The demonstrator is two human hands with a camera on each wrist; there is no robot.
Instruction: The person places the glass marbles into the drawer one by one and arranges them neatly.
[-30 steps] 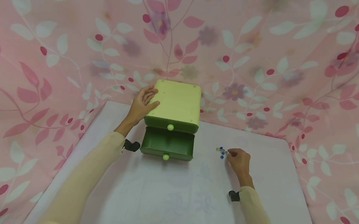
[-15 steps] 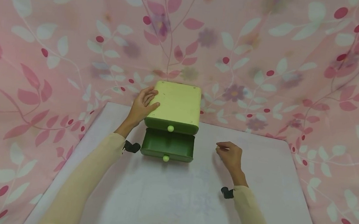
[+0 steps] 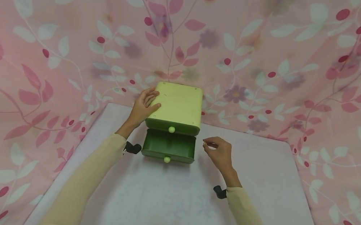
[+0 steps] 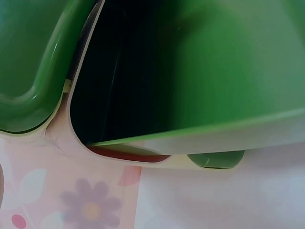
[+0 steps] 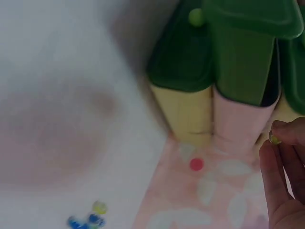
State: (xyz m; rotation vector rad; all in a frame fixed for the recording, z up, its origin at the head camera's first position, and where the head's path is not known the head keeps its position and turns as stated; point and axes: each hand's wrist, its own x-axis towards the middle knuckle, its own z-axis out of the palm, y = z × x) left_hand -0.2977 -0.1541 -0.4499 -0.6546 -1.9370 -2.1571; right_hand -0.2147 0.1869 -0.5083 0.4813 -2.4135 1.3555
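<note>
My right hand (image 3: 220,156) pinches a clear marble with yellow-green in it (image 5: 275,139) between thumb and index finger. It is held above the table, just right of the open drawer (image 3: 168,147). My left hand (image 3: 140,108) rests against the left side of the light green drawer box (image 3: 178,103), its thumb lying on the top. The pulled-out drawer is dark green inside, and no contents show in it in the head view. Several loose marbles (image 5: 95,220), blue and yellow-green, lie on the table in the right wrist view.
The drawer box stands near the back edge of a white-covered table (image 3: 158,204). Above and below the open drawer, the right wrist view shows further green drawer fronts (image 5: 183,62). A pink floral curtain (image 3: 254,61) hangs behind and at both sides.
My right hand has picked up the marble from the group on the table and moved left with it, close to the open drawer. The left hand has stayed on the box.
</note>
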